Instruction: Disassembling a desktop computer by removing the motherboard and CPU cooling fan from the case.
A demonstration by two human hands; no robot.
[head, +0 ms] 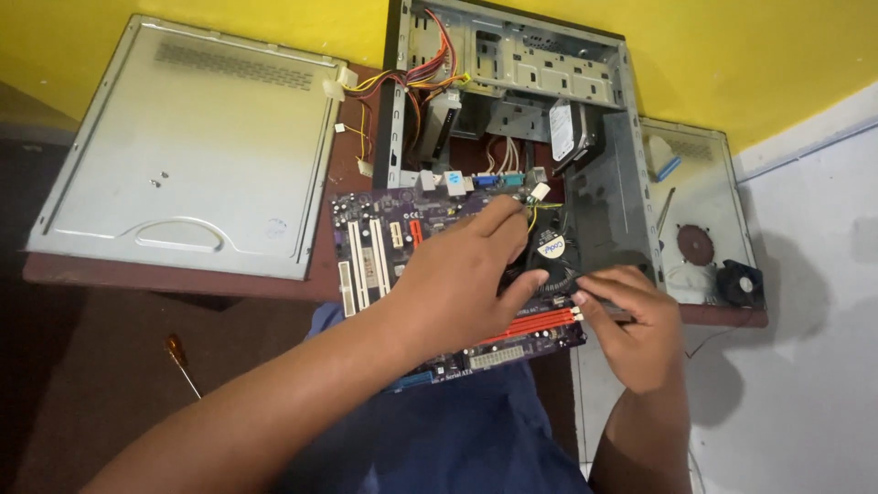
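The motherboard [439, 265] is a purple board, smooth and a little shiny, with white and red plastic slots. The computer case [512, 82] is bare grey metal, dull and full of punched holes. The side panel [192, 146] is flat grey metal, matt and smooth. The wires [412, 78] have shiny plastic coats. The surface [183, 279] looks like dark brown wood.

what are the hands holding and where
Both hands rest on the motherboard: left hand over the cooler fan, right hand pinching its right edge.
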